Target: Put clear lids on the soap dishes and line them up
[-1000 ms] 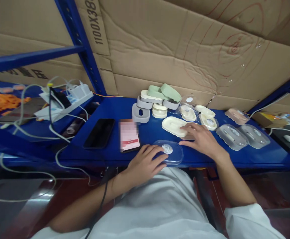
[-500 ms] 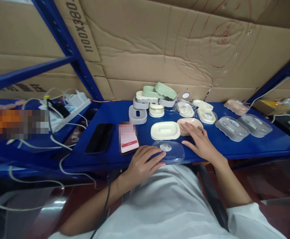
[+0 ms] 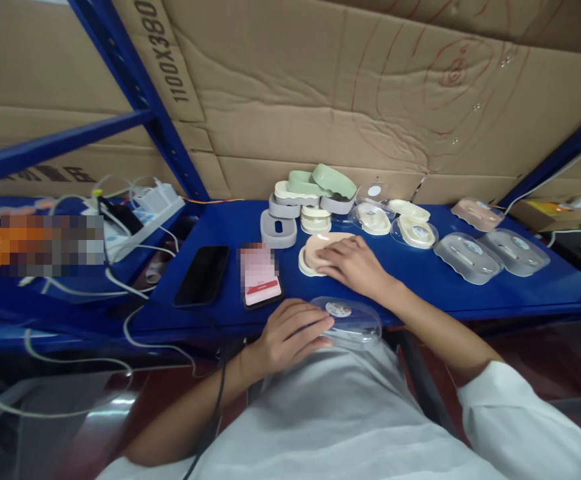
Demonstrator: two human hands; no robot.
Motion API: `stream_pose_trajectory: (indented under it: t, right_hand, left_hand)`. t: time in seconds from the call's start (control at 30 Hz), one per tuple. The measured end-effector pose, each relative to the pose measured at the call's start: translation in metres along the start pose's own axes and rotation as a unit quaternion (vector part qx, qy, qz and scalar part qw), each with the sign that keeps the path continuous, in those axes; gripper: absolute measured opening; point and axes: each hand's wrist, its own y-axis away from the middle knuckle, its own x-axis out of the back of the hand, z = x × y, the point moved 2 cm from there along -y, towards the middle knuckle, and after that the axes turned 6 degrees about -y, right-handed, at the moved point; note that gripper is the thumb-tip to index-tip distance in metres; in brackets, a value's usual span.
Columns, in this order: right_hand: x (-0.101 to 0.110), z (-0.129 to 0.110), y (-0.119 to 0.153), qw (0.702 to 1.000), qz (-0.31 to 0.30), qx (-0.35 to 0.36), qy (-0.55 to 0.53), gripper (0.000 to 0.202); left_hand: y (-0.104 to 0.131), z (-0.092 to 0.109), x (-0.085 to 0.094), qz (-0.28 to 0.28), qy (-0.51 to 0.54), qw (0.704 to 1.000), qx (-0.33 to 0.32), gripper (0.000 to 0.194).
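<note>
At the table's front edge, my left hand [image 3: 295, 335] is closed on the left end of a clear plastic lid [image 3: 355, 323] with a round sticker. The lid overhangs the edge towards my lap. My right hand [image 3: 353, 263] grips a peach oval tray [image 3: 323, 241] from its right side, its fingers covering much of it. Beneath the tray, a cream oval base [image 3: 306, 267] lies on the table, mostly hidden. Whether the tray is seated in the base or only held over it, I cannot tell.
Grey, cream and green oval parts [image 3: 333, 180] are piled behind. Several lidded boxes [image 3: 470, 259] stand to the right. A dark phone [image 3: 203, 275] and a lit phone [image 3: 263, 293] lie left, near a power strip [image 3: 145, 223] with cables. Cardboard [image 3: 290, 100] walls the back.
My right hand has carried the peach tray leftward onto or over the cream base. The clear lid, in my left hand, has shifted slightly right and towards me.
</note>
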Motion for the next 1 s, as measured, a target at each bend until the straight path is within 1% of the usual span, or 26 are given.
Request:
stream_pose_trajectory:
  t: [0.07, 0.1, 0.17, 0.27, 0.37, 0.43, 0.53, 0.57, 0.6, 0.63, 0.7, 0.73, 0.8, 0.87, 0.9, 0.93, 1.0]
  right_hand:
    - [-0.012, -0.007, -0.014, 0.999, -0.042, 0.024, -0.008, 0.051]
    - [-0.016, -0.008, -0.015, 0.998, -0.054, 0.027, -0.015, 0.052]
    - [-0.019, -0.005, -0.009, 0.997, -0.061, 0.024, -0.026, 0.048]
    - [-0.015, 0.000, 0.011, 0.998, -0.055, 0.007, -0.029, 0.041]
    - [-0.007, 0.003, 0.036, 0.997, -0.047, 0.000, -0.058, 0.043]
    - [-0.003, 0.006, 0.054, 0.996, -0.029, -0.009, -0.088, 0.047]
    - [0.003, 0.017, 0.077, 0.990, 0.039, -0.085, -0.102, 0.052]
    - [0.003, 0.022, 0.083, 0.987, 0.048, -0.109, -0.103, 0.052]
    - [0.002, 0.025, 0.088, 0.985, 0.044, -0.126, -0.107, 0.051]
    - [0.001, 0.028, 0.091, 0.984, 0.030, -0.133, -0.111, 0.049]
    - [-0.002, 0.030, 0.093, 0.984, 0.006, -0.135, -0.113, 0.046]
    - [-0.003, 0.030, 0.092, 0.985, 0.009, -0.138, -0.108, 0.045]
    - [-0.005, 0.030, 0.091, 0.984, 0.034, -0.147, -0.093, 0.044]
    - [-0.006, 0.030, 0.091, 0.983, 0.060, -0.153, -0.085, 0.043]
    - [-0.006, 0.030, 0.091, 0.982, 0.068, -0.158, -0.080, 0.042]
    - [-0.007, 0.030, 0.091, 0.981, 0.073, -0.164, -0.071, 0.042]
    - [-0.008, 0.031, 0.093, 0.980, 0.078, -0.178, -0.045, 0.042]
  left_hand:
    - [-0.002, 0.001, 0.000, -0.004, -0.002, 1.000, -0.002, 0.031]
    - [-0.003, 0.001, 0.000, -0.006, -0.001, 1.000, -0.002, 0.030]
    - [-0.004, 0.002, -0.001, -0.007, 0.001, 1.000, -0.002, 0.032]
    - [-0.006, 0.003, -0.001, -0.002, 0.002, 1.000, -0.002, 0.035]
    - [-0.007, 0.003, -0.001, 0.006, 0.005, 1.000, 0.004, 0.032]
    - [-0.008, 0.002, 0.000, 0.006, 0.006, 1.000, 0.011, 0.029]
    - [-0.009, 0.002, 0.000, -0.007, 0.002, 1.000, 0.016, 0.026]
    - [-0.009, 0.003, 0.000, -0.011, -0.001, 1.000, 0.016, 0.026]
    - [-0.010, 0.003, 0.000, -0.012, -0.004, 1.000, 0.017, 0.026]
    - [-0.010, 0.004, -0.001, -0.013, -0.009, 1.000, 0.025, 0.026]
    - [-0.010, 0.004, -0.002, -0.019, -0.023, 0.997, 0.067, 0.026]
    - [-0.010, 0.004, -0.003, -0.032, -0.033, 0.994, 0.096, 0.026]
    - [-0.010, 0.003, -0.005, -0.076, -0.057, 0.984, 0.148, 0.025]
    - [-0.009, 0.003, -0.008, -0.123, -0.067, 0.977, 0.164, 0.026]
    - [-0.008, 0.003, -0.009, -0.134, -0.061, 0.975, 0.166, 0.027]
    - [-0.008, 0.003, -0.009, -0.134, -0.050, 0.975, 0.169, 0.028]
    - [-0.009, 0.002, -0.007, -0.101, -0.024, 0.978, 0.180, 0.028]
